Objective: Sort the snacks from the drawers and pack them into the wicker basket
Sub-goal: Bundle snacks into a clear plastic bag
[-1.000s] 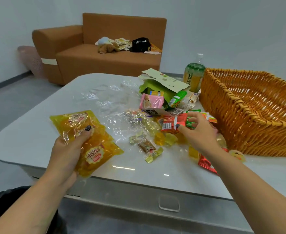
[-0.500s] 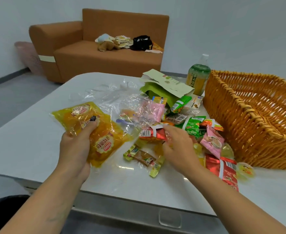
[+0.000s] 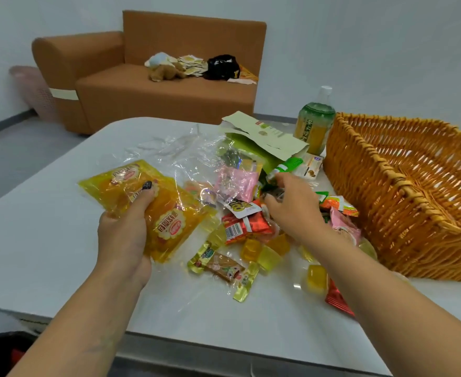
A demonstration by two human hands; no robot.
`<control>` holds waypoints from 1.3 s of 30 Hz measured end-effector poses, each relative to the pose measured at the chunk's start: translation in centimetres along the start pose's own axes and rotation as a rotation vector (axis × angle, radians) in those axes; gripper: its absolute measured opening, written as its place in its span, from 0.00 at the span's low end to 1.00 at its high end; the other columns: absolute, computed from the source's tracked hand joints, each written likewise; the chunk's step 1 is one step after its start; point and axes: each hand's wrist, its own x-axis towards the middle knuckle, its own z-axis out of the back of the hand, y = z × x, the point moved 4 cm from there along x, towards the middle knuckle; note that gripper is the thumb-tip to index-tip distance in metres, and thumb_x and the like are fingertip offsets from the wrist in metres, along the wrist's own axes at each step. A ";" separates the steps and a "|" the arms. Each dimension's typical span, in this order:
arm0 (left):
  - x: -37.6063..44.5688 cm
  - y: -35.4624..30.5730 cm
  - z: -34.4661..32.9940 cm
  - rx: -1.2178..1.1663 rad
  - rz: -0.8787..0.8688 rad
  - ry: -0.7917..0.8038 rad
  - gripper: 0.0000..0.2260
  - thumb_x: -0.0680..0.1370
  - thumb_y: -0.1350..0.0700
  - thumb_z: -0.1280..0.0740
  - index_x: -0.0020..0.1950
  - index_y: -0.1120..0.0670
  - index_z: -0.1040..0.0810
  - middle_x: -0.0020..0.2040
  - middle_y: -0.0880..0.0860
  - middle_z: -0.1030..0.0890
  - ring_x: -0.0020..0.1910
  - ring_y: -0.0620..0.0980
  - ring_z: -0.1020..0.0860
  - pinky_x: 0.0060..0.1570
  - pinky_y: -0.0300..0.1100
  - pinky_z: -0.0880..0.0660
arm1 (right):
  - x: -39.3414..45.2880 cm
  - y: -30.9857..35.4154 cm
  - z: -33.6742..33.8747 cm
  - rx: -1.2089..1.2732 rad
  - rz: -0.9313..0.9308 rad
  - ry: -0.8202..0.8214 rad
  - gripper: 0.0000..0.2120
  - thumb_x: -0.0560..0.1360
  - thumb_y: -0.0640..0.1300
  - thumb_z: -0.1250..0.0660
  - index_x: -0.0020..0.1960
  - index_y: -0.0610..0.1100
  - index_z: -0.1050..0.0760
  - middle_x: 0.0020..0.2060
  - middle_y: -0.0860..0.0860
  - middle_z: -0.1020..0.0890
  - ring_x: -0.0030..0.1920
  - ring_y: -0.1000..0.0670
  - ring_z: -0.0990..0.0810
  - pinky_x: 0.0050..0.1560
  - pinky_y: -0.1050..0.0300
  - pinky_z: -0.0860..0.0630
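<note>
- left hand [image 3: 123, 235] grips yellow snack bags [image 3: 153, 208], thumb on top with a dark-painted nail, fingers curled under; bags lifted at the table's near-left
- just right of the left hand, lying flat on the white table [image 3: 33, 240]: a wrapped bar with yellow-green ends [image 3: 224, 266]
- yellow jelly cups [image 3: 262, 253] scattered between the two hands and under the right forearm; one more [image 3: 316, 277] sits nearer, against the right forearm
- red packet [image 3: 338, 299] pokes out from under the right forearm, near side
- red-and-white packet [image 3: 247, 224] lies just left of the right hand, touching the jelly cups
- right hand [image 3: 294, 210] is over the snack pile, fingers curled down into it on something dark and green; cannot tell what it is or whether it is really held
- pink packet [image 3: 237, 183] just beyond-left of the right hand, under clear plastic wrap [image 3: 186, 153]
- orange-green packet [image 3: 338, 204] and a pink one [image 3: 343, 225] right of the right hand, beside the basket
- wicker basket [image 3: 381, 202] to the right of the right hand, nothing visible inside from here
- beyond the right hand: torn green box [image 3: 264, 137], green-labelled drink bottle [image 3: 315, 123]
- far back: brown sofa [image 3: 142, 96] with a few items on the seat
</note>
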 end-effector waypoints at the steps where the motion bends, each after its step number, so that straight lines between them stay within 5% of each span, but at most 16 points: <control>1: 0.1 0.0 -0.1 0.002 0.001 -0.007 0.24 0.70 0.49 0.23 0.64 0.48 0.25 0.53 0.50 0.16 0.48 0.53 0.16 0.45 0.54 0.19 | 0.7 0.5 -0.6 -0.046 -0.014 0.044 0.25 0.77 0.51 0.36 0.71 0.48 0.36 0.62 0.48 0.25 0.64 0.42 0.29 0.66 0.43 0.35; 5: 0.7 -0.1 -0.2 0.013 0.006 -0.024 0.25 0.70 0.47 0.23 0.65 0.47 0.25 0.53 0.49 0.16 0.48 0.54 0.16 0.44 0.55 0.19 | 2.5 2.3 -3.6 -0.281 0.010 0.220 0.25 0.79 0.59 0.43 0.73 0.52 0.39 0.60 0.46 0.23 0.65 0.42 0.30 0.65 0.40 0.41; 11: 2.1 -0.9 -0.1 0.001 0.014 -0.065 0.24 0.70 0.47 0.24 0.64 0.48 0.24 0.53 0.49 0.16 0.48 0.53 0.16 0.45 0.53 0.19 | 5.7 3.5 -5.0 -0.383 -0.215 0.215 0.39 0.73 0.69 0.43 0.72 0.41 0.38 0.60 0.45 0.22 0.62 0.42 0.26 0.62 0.45 0.39; 15: 2.9 -1.6 0.3 -0.005 0.009 -0.087 0.25 0.70 0.46 0.24 0.65 0.46 0.25 0.54 0.48 0.16 0.49 0.51 0.16 0.48 0.54 0.19 | 6.2 4.0 -6.7 0.095 -0.260 0.220 0.18 0.71 0.51 0.29 0.55 0.43 0.28 0.52 0.46 0.20 0.51 0.44 0.23 0.52 0.51 0.27; 21: 4.0 -2.5 1.0 -0.038 -0.006 -0.117 0.25 0.70 0.46 0.24 0.65 0.47 0.24 0.52 0.47 0.16 0.48 0.50 0.16 0.48 0.55 0.19 | 2.6 6.5 -6.3 0.490 -0.095 0.162 0.14 0.69 0.44 0.27 0.52 0.44 0.25 0.45 0.50 0.20 0.45 0.49 0.22 0.37 0.63 0.29; 25: 4.3 -2.7 0.9 -0.054 -0.017 -0.131 0.25 0.69 0.46 0.23 0.65 0.47 0.24 0.52 0.47 0.15 0.47 0.50 0.15 0.48 0.56 0.19 | 1.2 7.4 -6.7 0.349 -0.052 0.244 0.24 0.73 0.52 0.29 0.64 0.41 0.27 0.50 0.47 0.20 0.51 0.47 0.24 0.41 0.58 0.33; 28: 4.2 -2.3 0.5 -0.048 -0.013 -0.110 0.25 0.69 0.47 0.23 0.64 0.47 0.24 0.52 0.47 0.15 0.46 0.50 0.15 0.47 0.55 0.19 | 1.3 6.4 -3.8 0.279 0.009 0.076 0.25 0.77 0.51 0.34 0.71 0.46 0.33 0.54 0.49 0.20 0.57 0.49 0.24 0.55 0.53 0.27; 30: 4.1 -2.0 0.4 -0.043 -0.009 -0.101 0.26 0.69 0.46 0.23 0.65 0.47 0.24 0.53 0.48 0.16 0.48 0.51 0.15 0.47 0.54 0.19 | 1.9 4.3 -1.3 -0.002 0.069 -0.057 0.26 0.76 0.53 0.35 0.72 0.51 0.34 0.64 0.49 0.25 0.66 0.46 0.31 0.64 0.45 0.31; 34: 3.9 -1.6 0.3 -0.026 0.000 -0.098 0.25 0.70 0.47 0.23 0.65 0.47 0.25 0.54 0.47 0.16 0.49 0.51 0.16 0.47 0.54 0.19 | 3.1 -2.2 -0.3 -0.299 -0.129 0.343 0.39 0.70 0.61 0.31 0.76 0.63 0.48 0.77 0.49 0.42 0.76 0.39 0.47 0.70 0.31 0.43; 39: 3.4 -1.3 -0.1 -0.039 0.001 -0.097 0.25 0.70 0.47 0.23 0.65 0.47 0.25 0.54 0.47 0.16 0.48 0.50 0.16 0.46 0.53 0.18 | 3.1 -3.1 1.3 -0.294 0.057 0.249 0.23 0.75 0.49 0.33 0.69 0.52 0.29 0.61 0.48 0.21 0.57 0.44 0.23 0.54 0.49 0.24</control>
